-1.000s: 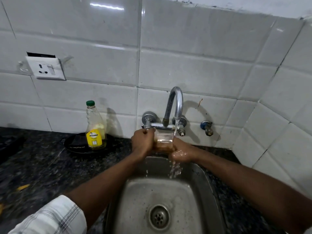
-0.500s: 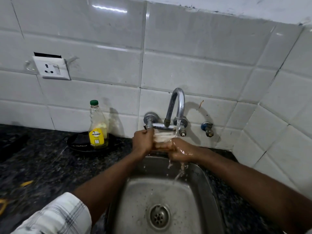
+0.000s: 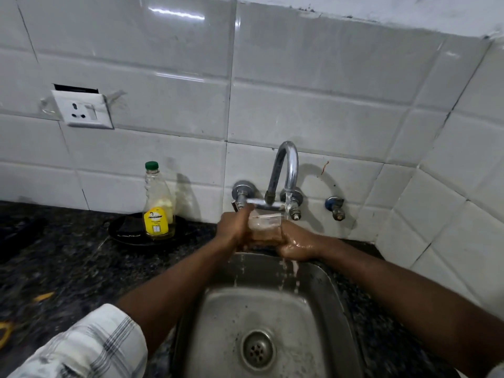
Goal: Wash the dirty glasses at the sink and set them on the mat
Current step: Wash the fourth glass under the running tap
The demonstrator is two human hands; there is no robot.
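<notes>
A clear glass (image 3: 264,224) with brownish water in it is held upright under the running tap (image 3: 283,173), above the back of the steel sink (image 3: 324,274). My left hand (image 3: 234,227) grips its left side. My right hand (image 3: 296,245), wet, wraps around its right side and base. Water runs off my right hand into the basin. The lower part of the glass is hidden by my fingers. No mat is in view.
A dish-soap bottle (image 3: 157,205) with a green cap stands on a black plate (image 3: 128,236) left of the sink. Dark speckled counter (image 3: 68,268) lies left. A wall socket (image 3: 81,109) is on the tiles; a small blue valve (image 3: 335,207) right of the tap.
Both hands stay on the glass under the stream. My right hand has shifted slightly around it, and the water now falls off that hand further right.
</notes>
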